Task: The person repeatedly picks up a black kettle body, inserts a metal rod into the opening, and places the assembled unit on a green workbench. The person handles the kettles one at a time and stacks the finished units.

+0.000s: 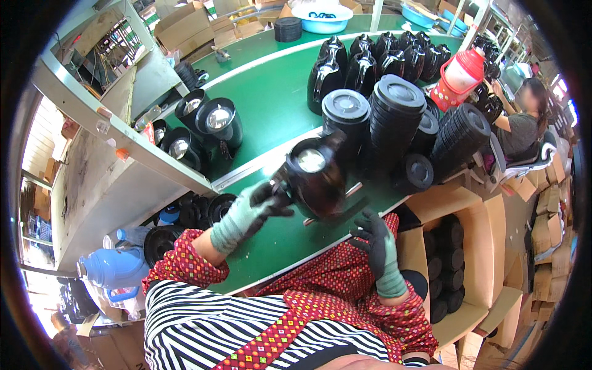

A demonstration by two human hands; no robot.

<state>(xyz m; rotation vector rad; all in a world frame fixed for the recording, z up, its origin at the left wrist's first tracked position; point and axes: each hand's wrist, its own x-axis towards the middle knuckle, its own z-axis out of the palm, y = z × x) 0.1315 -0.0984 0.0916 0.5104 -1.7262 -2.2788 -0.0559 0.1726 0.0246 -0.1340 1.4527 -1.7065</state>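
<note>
A black jug [314, 179] with a shiny round patch inside its mouth is tilted over the near strip of green bench, blurred by motion. My left hand [246, 213], in a grey-green glove with dark fingers, is closed around its handle. My right hand [377, 246], gloved the same way, hangs by the bench's front edge with fingers apart and nothing in them. Between the right hand and the jug is a dark smear that I cannot make out. A thin light rod [351, 190] lies partly behind the jug.
Stacks of black lids [398, 117] stand right of the jug, before rows of black jugs [364, 68] and a red-and-white vacuum flask [459, 77]. More open jugs [216, 120] stand left. An open carton [487, 240] holds dark round parts. Another person [524, 123] sits far right.
</note>
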